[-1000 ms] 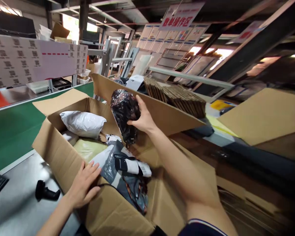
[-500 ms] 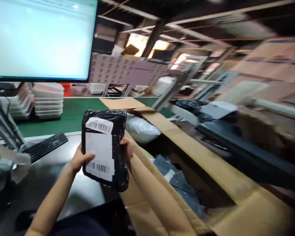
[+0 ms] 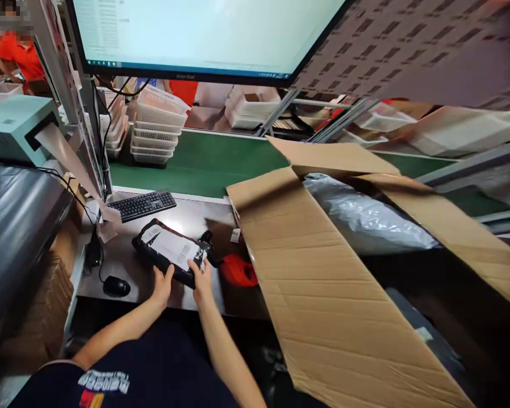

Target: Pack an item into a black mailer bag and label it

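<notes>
A black plastic-wrapped parcel [image 3: 153, 241] with white barcode labels is held tilted above the metal worktop [image 3: 204, 212]. My left hand [image 3: 163, 285] grips its near edge, thumb on top. At the parcel's right end, my right hand [image 3: 201, 279] is closed on the corner, with the thumb over the label side. The fingers beneath the parcel are hidden. Just beyond its right end lie a dark handled object [image 3: 206, 238] and a red object [image 3: 237, 271], both partly covered or shaded, their kind unclear.
A large open carton [image 3: 323, 272] holding plastic-wrapped packages [image 3: 365, 209] fills the right side. A keyboard [image 3: 142, 205] and mouse [image 3: 116, 286] lie left. Behind are a green belt [image 3: 221, 161], stacked white baskets [image 3: 155, 136] and a monitor [image 3: 204, 39]. A label printer [image 3: 17, 130] stands far left, near a person in red [image 3: 21, 56].
The parcel has come away from the carton, leftward and down over the worktop, and is tilted flatter. Both hands still hold it. My view has swung left and down.
</notes>
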### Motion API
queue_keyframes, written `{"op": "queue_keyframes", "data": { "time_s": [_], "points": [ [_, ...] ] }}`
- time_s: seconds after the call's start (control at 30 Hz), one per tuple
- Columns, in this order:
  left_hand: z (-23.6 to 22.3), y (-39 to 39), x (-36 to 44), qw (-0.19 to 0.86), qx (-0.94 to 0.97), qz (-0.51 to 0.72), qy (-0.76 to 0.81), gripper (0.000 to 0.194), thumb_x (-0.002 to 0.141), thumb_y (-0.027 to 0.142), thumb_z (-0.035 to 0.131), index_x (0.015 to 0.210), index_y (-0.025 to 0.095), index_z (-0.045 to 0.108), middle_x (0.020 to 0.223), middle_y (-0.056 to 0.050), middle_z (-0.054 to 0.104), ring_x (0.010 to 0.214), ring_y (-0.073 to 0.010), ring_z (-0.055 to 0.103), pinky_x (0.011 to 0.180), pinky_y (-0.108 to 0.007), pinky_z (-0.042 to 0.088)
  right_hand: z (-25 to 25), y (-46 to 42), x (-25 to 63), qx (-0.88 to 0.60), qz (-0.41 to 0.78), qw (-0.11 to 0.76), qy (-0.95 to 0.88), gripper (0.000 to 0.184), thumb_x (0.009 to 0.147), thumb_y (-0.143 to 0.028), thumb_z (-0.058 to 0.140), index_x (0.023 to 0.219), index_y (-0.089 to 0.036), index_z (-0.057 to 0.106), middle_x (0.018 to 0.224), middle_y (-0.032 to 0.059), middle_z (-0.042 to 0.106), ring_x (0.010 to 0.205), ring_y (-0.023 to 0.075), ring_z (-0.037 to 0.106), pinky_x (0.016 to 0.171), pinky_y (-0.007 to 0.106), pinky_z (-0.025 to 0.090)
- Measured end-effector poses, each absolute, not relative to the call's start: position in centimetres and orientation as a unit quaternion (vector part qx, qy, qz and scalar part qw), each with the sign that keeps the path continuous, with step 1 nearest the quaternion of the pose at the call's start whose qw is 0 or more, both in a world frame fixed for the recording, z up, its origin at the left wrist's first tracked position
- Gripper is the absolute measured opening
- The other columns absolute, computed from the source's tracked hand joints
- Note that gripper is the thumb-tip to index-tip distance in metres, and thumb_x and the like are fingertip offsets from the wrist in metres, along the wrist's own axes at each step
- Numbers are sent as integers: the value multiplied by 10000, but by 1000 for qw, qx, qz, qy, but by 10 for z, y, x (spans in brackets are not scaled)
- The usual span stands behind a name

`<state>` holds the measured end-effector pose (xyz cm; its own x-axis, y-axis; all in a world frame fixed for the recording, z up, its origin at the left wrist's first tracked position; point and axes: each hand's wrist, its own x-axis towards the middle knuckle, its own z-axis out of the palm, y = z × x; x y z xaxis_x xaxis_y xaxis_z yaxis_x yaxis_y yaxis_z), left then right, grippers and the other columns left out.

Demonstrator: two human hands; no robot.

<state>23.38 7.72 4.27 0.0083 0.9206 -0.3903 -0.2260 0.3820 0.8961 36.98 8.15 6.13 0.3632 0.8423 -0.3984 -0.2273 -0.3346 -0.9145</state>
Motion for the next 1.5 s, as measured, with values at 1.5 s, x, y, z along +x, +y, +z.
{"op": "queue_keyframes", "data": {
  "time_s": [1.5],
  "points": [
    [-2,-22,5,199,574,-142,782,747,793,250,617,1535,240,531,1621,-172,448,1459,-358,490,1089,-508,510,-59,79,183,-295,446,227,-814,784,690,-326,721,1398,-618,550,1576,-50,525,1388,448,540,1123,694,431]
  ]
}}
